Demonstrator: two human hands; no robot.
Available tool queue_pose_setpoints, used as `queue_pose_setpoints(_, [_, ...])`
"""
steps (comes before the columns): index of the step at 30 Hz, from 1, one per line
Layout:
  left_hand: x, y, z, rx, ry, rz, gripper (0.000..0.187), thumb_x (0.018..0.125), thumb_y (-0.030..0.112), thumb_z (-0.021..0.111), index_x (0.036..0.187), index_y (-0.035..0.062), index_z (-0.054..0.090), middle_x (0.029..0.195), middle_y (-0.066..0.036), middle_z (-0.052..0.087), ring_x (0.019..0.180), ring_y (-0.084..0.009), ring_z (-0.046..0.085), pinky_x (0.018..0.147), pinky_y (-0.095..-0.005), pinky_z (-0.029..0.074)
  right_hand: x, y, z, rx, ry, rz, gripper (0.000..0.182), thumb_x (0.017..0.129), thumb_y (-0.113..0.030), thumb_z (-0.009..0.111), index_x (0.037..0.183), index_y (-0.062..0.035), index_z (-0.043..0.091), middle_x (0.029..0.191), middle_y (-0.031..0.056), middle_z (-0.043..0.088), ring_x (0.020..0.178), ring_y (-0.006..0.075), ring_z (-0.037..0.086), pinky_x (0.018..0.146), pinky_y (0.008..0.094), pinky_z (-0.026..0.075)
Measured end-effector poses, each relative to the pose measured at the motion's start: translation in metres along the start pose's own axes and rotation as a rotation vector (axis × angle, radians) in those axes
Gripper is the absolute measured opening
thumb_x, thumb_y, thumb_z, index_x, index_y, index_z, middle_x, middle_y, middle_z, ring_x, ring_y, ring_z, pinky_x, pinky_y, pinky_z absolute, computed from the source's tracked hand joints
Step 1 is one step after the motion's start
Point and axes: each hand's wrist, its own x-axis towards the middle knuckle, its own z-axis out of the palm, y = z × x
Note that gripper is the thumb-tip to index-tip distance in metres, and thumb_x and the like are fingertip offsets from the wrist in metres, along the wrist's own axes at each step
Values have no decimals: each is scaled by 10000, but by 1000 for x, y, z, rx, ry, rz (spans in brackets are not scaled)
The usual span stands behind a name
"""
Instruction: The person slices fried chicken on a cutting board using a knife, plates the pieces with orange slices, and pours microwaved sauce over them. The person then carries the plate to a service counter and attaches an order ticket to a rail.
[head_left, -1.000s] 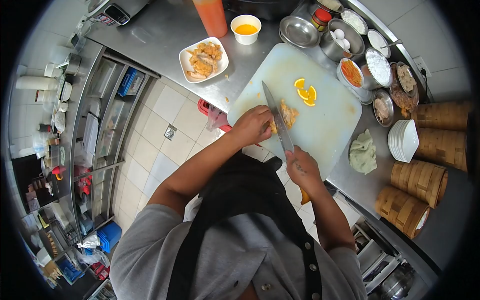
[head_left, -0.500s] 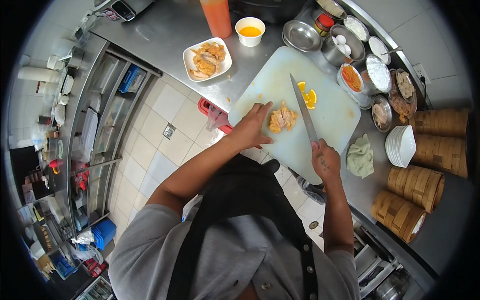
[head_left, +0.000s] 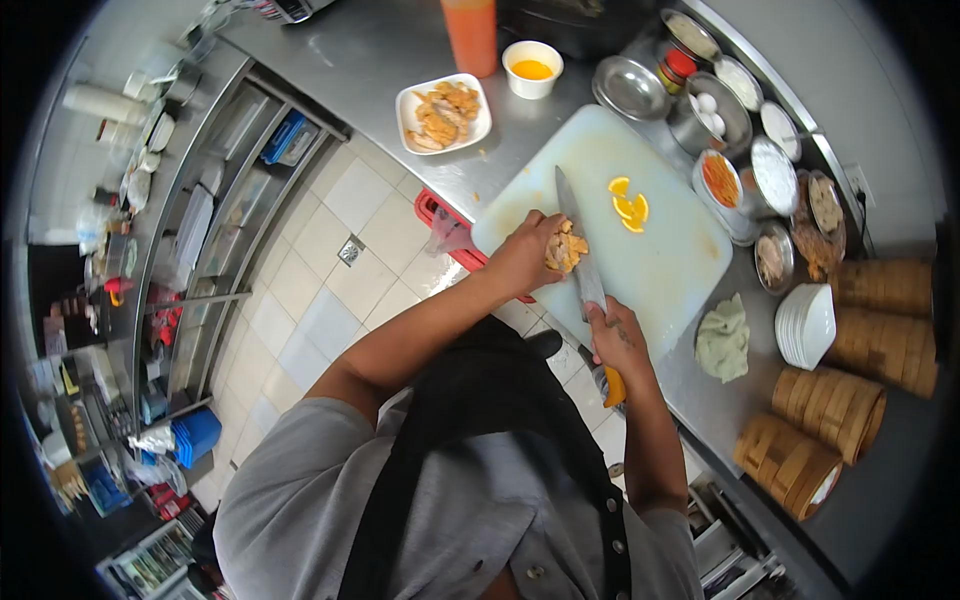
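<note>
My left hand [head_left: 527, 254] is closed around a clump of sliced, golden fried chicken [head_left: 566, 249] above the near left part of the white cutting board [head_left: 670, 255]. My right hand [head_left: 617, 338] grips a knife [head_left: 590, 275] with a yellow handle. The long blade points away from me and lies along the right side of the chicken, touching or very close to it. Cut orange slices [head_left: 628, 204] rest on the board beyond the blade. More fried chicken pieces [head_left: 443, 115] sit in a square white dish [head_left: 408, 129] at the back left.
A sauce bottle [head_left: 470, 38] and a white cup [head_left: 532, 85] of orange liquid stand behind. Metal bowls [head_left: 631, 88] and several ingredients line the right. A green cloth [head_left: 722, 341], stacked white dishes [head_left: 805, 325] and bamboo steamers [head_left: 830, 405] sit nearer.
My left hand has closed on the chicken. The knife has shifted left, from beside the orange slices to the chicken's right side. The view has turned slightly.
</note>
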Motion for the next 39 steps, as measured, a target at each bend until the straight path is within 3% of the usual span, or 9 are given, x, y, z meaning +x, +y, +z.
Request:
queue_pose_setpoints(4, [-1,1,-38,-20,147,2,838,605,134,866,1332,29,463,1149,-189,498,1065,-375,570,927,-406,483,11,-41,2,13,-11,-106,332,964,-300,494,904,18,570,696,203,599,508,292,619,536,372,506])
queue_pose_setpoints(7, [11,-16,-84,6,319,63,804,613,169,870,1312,49,492,1131,-183,511,1066,-369,566,923,-398,478,31,-101,5,-67,-49,-193,348,970,-314,475,915,14,577,723,227,623,587,349,643,609,415,528])
queue_pose_setpoints(10, [35,-43,-140,100,437,107,778,625,186,863,1301,44,506,1140,-180,515,1070,-361,568,936,-398,476,86,-139,26,-440,256,-604,340,965,-310,468,912,6,583,750,237,643,684,404,648,695,459,524])
queue_pose_setpoints(13, [63,-75,-183,175,424,67,768,629,166,850,1305,35,510,1172,-177,511,1084,-354,569,953,-396,474,121,-188,34,-612,311,-584,316,958,-294,468,913,-4,584,777,230,658,773,441,635,754,485,505])
queue_pose_setpoints(15, [77,-93,-202,179,354,-11,778,617,128,847,1313,34,510,1199,-175,507,1110,-352,567,965,-390,475,136,-203,36,-707,339,-615,261,957,-253,475,903,-21,583,764,213,666,753,398,657,735,469,511])
queue_pose_setpoints(19, [81,-121,-219,107,396,34,799,610,114,847,1331,47,509,1228,-171,481,1115,-332,564,958,-370,480,150,-209,36,-828,368,-579,243,964,-241,473,896,-32,577,741,197,668,712,364,667,706,463,513])
queue_pose_setpoints(28, [63,-151,-214,-196,463,110,568,708,76,747,1249,56,576,1233,-165,502,1159,-301,521,913,-373,484,128,-199,39,-882,415,-438,266,975,-266,466,879,-40,568,705,181,664,663,368,659,657,457,520])
queue_pose_setpoints(31, [60,-152,-210,69,589,170,494,727,71,718,1210,67,610,1243,-163,511,1171,-321,505,954,-395,453,125,-193,42,-868,442,-423,275,978,-270,459,881,-39,571,703,183,663,655,368,658,640,458,520])
queue_pose_setpoints(39, [72,-135,-230,324,437,328,401,733,97,691,1134,102,673,1286,-154,498,1219,-341,444,1027,-429,355,120,-191,46,-852,464,-368,273,979,-273,462,886,-41,573,706,182,664,655,369,659,640,463,521])
